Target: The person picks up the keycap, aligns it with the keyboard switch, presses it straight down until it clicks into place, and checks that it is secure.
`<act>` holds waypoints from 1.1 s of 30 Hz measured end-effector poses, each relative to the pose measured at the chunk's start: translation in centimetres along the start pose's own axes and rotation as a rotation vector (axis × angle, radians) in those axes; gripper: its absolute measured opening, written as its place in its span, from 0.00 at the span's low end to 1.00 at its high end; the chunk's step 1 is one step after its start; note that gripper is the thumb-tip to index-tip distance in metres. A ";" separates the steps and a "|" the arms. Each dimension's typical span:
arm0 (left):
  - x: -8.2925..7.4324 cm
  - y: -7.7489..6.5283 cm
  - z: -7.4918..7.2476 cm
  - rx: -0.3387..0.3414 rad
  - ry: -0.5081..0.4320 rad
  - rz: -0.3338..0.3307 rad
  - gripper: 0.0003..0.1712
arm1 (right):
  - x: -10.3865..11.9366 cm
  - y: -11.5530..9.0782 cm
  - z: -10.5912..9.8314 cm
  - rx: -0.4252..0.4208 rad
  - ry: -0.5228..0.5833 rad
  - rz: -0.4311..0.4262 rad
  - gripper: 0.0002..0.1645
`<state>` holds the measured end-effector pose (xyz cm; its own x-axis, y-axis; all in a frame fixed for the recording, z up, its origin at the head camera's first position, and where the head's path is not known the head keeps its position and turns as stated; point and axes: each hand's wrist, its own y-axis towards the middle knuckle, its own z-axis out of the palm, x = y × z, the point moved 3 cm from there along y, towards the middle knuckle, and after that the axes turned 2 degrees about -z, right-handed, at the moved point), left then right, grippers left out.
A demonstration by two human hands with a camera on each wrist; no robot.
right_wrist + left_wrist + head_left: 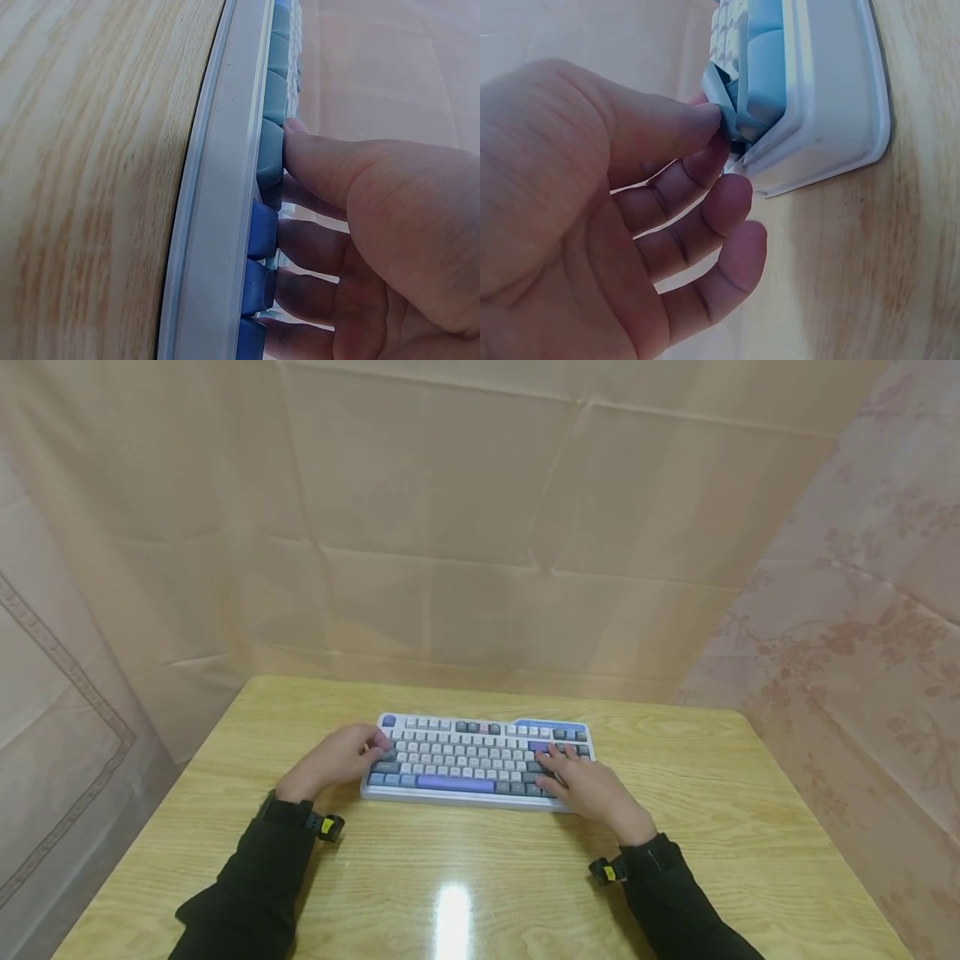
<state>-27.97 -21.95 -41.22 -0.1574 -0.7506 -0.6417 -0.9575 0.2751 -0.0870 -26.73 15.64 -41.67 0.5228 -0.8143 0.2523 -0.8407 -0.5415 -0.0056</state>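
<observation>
A white mechanical keyboard (465, 749) with white, grey, blue and purple keycaps lies on the wooden table. At its left edge my left hand (347, 756) pinches a grey-blue keycap (718, 91) between thumb and index finger. That keycap stands tilted against the row beside it, as the left wrist view shows; its far side is hidden by the fingers. My right hand (592, 787) rests on the right end of the keyboard, fingers spread over the keys. In the right wrist view its thumb (315, 154) touches a grey key near the front edge.
The light wooden table (480, 877) extends around the keyboard on all sides. Behind it hangs a beige cloth (480, 527), with a floral cloth (862, 627) at the right and a pale cloth (60, 693) at the left. Both wrists wear strapped cameras.
</observation>
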 end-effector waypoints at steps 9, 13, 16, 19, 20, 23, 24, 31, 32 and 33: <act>0.1 0.0 0.1 0.015 0.024 0.082 0.09 | 0.0 -0.1 0.0 0.000 0.004 -0.003 0.31; 0.2 0.1 0.3 0.043 0.031 0.090 0.10 | 0.0 -0.1 0.0 -0.001 0.004 -0.002 0.31; 0.2 0.0 0.2 0.050 0.029 0.079 0.11 | 0.0 -0.1 0.0 -0.005 0.001 -0.006 0.31; 0.2 -0.2 -0.1 0.022 0.036 0.046 0.11 | 0.0 -0.1 0.0 -0.005 -0.001 -0.006 0.31; 0.2 -0.3 -0.2 0.011 0.043 0.038 0.11 | 0.0 -0.1 0.1 -0.005 -0.003 -0.007 0.31; 0.2 -0.5 -0.5 -0.020 0.069 0.018 0.10 | -0.1 0.0 0.1 -0.002 -0.007 -0.005 0.31; 0.2 -0.5 -0.6 -0.028 0.076 0.018 0.10 | -0.1 0.0 0.1 -0.002 -0.007 -0.003 0.31; 0.0 -0.4 -0.7 -0.045 0.096 0.023 0.09 | -0.1 0.1 0.1 0.001 -0.001 0.008 0.32; 0.0 -0.4 -0.6 -0.046 0.095 0.024 0.08 | -0.1 0.1 0.1 0.002 0.000 0.009 0.32; 0.0 -0.4 -0.6 -0.048 0.097 0.025 0.08 | -0.1 0.1 0.1 0.003 -0.001 0.008 0.32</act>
<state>-27.70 -22.45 -40.70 -0.2021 -0.7988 -0.5666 -0.9630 0.2674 -0.0335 -26.83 15.68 -41.79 0.5166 -0.8186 0.2512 -0.8442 -0.5359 -0.0102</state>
